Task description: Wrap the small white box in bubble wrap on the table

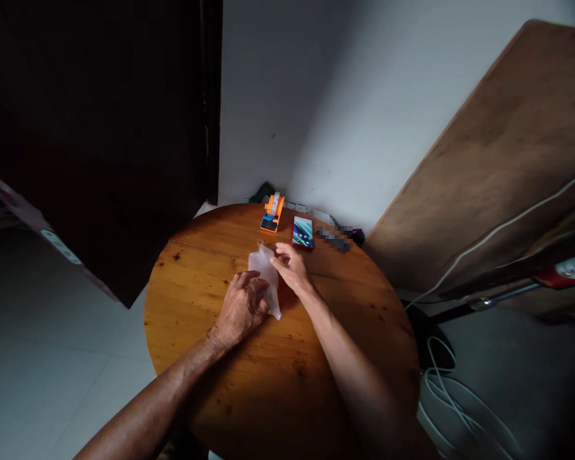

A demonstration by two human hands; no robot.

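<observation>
A crumpled, whitish translucent piece of plastic wrap [265, 263] lies on a round wooden table [186, 332], its lower corner reaching down past my left fingers. My left hand [243, 305] is over its lower part with bent fingers closed on the wrap; the fingertips are partly hidden. At the upper right edge of the wrap, my right hand [292, 267] has thumb and fingers apart, the thumb close to the plastic. Beyond the hands stand an orange tape dispenser [272, 214] with a roll of tape and a phone [302, 232] with its screen lit.
A dark blurred-out object [333, 239] lies right of the phone. Behind the table are a white wall [278, 128] and a leaning brown board [498, 128]. Pale cables [453, 399] coil on the floor at right. A dark panel [100, 128] stands at left.
</observation>
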